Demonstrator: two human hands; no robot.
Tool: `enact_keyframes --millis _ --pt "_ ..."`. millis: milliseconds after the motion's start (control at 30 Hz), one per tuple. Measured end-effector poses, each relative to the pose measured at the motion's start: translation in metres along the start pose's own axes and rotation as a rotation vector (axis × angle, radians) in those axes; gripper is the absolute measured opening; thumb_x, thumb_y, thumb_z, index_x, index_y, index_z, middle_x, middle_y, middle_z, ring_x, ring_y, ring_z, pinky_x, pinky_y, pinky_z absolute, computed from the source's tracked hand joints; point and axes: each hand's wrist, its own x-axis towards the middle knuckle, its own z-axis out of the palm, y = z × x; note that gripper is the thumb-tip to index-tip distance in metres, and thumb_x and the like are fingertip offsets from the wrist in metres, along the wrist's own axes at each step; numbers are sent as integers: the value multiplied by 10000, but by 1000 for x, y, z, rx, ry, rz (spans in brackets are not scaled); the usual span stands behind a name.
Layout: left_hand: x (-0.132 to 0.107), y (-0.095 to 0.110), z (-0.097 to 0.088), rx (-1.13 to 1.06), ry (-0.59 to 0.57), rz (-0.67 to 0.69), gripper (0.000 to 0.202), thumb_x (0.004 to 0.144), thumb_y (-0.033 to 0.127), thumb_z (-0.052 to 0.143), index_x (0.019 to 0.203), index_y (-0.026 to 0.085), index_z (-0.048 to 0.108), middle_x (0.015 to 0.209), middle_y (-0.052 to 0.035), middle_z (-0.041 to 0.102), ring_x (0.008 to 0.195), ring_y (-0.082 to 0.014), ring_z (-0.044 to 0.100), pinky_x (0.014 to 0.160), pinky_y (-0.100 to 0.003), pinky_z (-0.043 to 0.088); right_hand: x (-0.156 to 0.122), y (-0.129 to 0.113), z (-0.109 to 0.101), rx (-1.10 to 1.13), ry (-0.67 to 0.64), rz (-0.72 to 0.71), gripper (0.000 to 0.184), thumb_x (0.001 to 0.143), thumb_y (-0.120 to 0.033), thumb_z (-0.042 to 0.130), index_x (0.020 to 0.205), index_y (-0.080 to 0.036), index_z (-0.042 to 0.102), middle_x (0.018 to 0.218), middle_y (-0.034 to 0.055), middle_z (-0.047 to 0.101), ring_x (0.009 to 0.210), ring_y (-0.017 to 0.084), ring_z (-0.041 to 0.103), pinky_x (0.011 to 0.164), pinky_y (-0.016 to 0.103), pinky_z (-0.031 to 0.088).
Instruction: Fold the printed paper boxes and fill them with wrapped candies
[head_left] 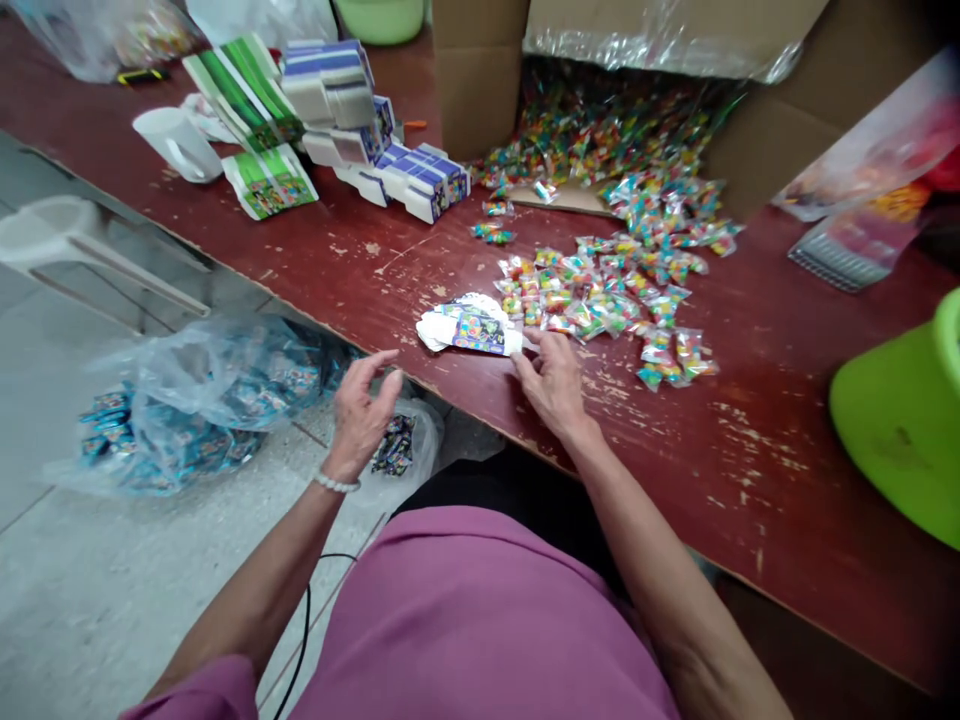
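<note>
With your left hand point(361, 415) open and empty, hold the flattened paper box point(474, 332) steady, the fingers of your right hand point(551, 382) pinched on its right end, just beside the candy packets point(607, 300).

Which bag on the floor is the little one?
The small bag right by the left hand: it holds only a few dark packets, while the big bag holds lots of blue ones.

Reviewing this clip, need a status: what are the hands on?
Left hand open, empty. Right hand at end of flat printed carton. Clear sweet packets loose just beyond.
</note>
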Motion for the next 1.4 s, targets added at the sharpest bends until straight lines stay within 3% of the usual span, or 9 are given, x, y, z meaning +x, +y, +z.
enact_keyframes --millis 167,467,667,833,900,1033,1100,1233,1400 --pt "43 48 43 383 -190 353 484 950 418 496 1387 213 536 1354 -140 554 1186 -286 515 1014 -426 403 15 -16 11 -308 -123 110 562 884 -461 633 1383 -226 527 1230 163 520 999 340 605 795 435 500" --pt "87 59 59 761 -421 382 512 886 529 555 1330 275 562 1353 -185 447 1147 -382 453 854 -478 437 24 -17 10 -322 -160 220 493 852 -522 647 1242 -229 578 1236 148 528 998 343 626 789 450 504" --pt "79 70 55 800 -335 434 591 838 505 637 1373 279 529 1356 -190 444 1119 -386 442 838 -495 418 24 3 14 214 -5 327 251 767 -348 708 956 -194 649 884 37 697 820 212 644 792 351 500" --pt "62 79 33 534 -322 393 375 829 533 644 1062 244 697 1239 -142 553 1116 -354 472 889 -476 405 8 1 -7 706 -47 281 245 782 -392 697 894 -176 678 811 14 705 666 148 606 672 275 493" --pt "56 83 22 242 -527 267 360 829 559 632 980 241 704 1049 -94 637 988 -297 553 831 -403 444 -3 -8 -24 710 -132 213 211 812 -386 689 879 -186 693 790 2 696 655 140 597 653 262 481" --pt "32 91 15 -396 -1291 -120 369 829 510 651 1035 209 710 957 -72 705 843 -234 644 761 -318 483 -21 -34 -55 678 -392 81 141 871 -330 657 914 -207 710 839 11 696 736 153 627 695 273 497" --pt "14 93 21 -629 -1446 -282 394 790 464 706 1057 174 703 932 -92 718 820 -226 672 783 -319 494 -26 -43 -62 734 -486 87 143 892 -335 639 948 -218 701 862 13 692 700 140 624 650 265 499" --pt "-16 93 38 -879 -1252 -504 400 709 408 778 996 147 681 735 -45 674 604 -166 652 606 -262 501 -34 -45 -57 894 -461 190 223 896 -385 648 1079 -258 659 849 -3 669 606 113 592 536 230 467" --pt "-23 99 45 -780 -975 -480 204 700 304 760 745 138 651 565 -1 612 436 -114 563 481 -226 484 -45 -39 -47 1012 -385 251 426 814 -398 751 1196 -270 611 925 0 687 690 117 626 619 233 510"
